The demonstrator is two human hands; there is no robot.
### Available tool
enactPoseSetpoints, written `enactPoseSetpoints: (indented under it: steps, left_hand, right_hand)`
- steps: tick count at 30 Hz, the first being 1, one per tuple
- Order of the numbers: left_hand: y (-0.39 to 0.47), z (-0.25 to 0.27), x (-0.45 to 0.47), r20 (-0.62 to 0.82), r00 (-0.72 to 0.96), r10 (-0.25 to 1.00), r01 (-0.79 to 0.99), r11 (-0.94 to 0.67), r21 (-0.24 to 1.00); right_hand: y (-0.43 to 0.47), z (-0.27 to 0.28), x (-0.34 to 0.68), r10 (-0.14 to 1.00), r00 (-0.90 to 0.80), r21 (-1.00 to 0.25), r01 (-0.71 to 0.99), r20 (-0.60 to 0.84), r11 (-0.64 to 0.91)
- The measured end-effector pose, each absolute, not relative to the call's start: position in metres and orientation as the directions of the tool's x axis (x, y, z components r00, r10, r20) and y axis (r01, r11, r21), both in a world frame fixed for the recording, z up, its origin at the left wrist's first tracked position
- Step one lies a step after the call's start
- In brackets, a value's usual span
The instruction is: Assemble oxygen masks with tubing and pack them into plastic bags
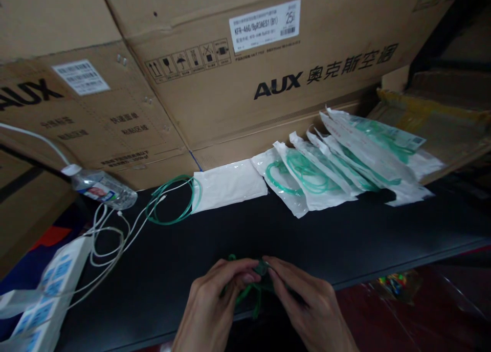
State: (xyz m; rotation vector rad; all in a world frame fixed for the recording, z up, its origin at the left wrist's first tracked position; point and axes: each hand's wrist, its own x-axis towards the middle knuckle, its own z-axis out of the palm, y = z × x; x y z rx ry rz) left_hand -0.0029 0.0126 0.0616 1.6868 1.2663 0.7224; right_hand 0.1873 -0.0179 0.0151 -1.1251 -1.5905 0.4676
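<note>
Near the front edge of the black tabletop, my left hand (217, 295) and my right hand (307, 293) meet. Between their fingertips is a small translucent greenish plastic piece (262, 267), pinched from both sides; its exact kind is hard to make out. Green tubing (251, 293) hangs in loops beneath it, partly hidden behind the left fingers. Farther back on the table lies a loose coil of green tubing (169, 223), touching a flat white pouch (230, 185). To the right, several clear-and-white pouches (318, 180) with coiled green tubing inside lean on one another.
Large cardboard boxes (215, 106) wall off the back. On the left are a plastic bottle (105, 188) lying tilted, tangled white cables (111, 244) and a white-and-blue box (53, 290). An open cardboard carton (452, 127) stands at the right, and the table's front edge runs below it.
</note>
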Motion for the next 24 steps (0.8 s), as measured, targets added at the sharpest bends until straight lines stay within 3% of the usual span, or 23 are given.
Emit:
enactPoseSetpoints:
  steps: [3, 9, 18, 24]
  left_hand:
    - [0.013, 0.064, -0.003, -0.069, 0.214, 0.974, 0.452, -0.036, 0.891]
    - [0.018, 0.064, 0.001, 0.026, 0.166, 0.986, 0.471, -0.102, 0.876]
    - [0.012, 0.048, -0.01, 0.097, 0.381, 0.919, 0.478, -0.286, 0.83]
    - [0.002, 0.038, -0.016, 0.068, 0.244, 0.968, 0.464, -0.178, 0.868]
  right_hand:
    - [-0.017, 0.016, 0.187, 0.845, 0.014, -0.774, 0.408, 0.535, 0.484]
    - [-0.017, 0.016, 0.184, 0.847, -0.021, -0.773, 0.396, 0.532, 0.495]
    - [-0.016, 0.013, 0.181, 0.857, -0.027, -0.774, 0.416, 0.514, 0.477]
    - [-0.016, 0.014, 0.18, 0.866, -0.04, -0.779, 0.419, 0.498, 0.467]
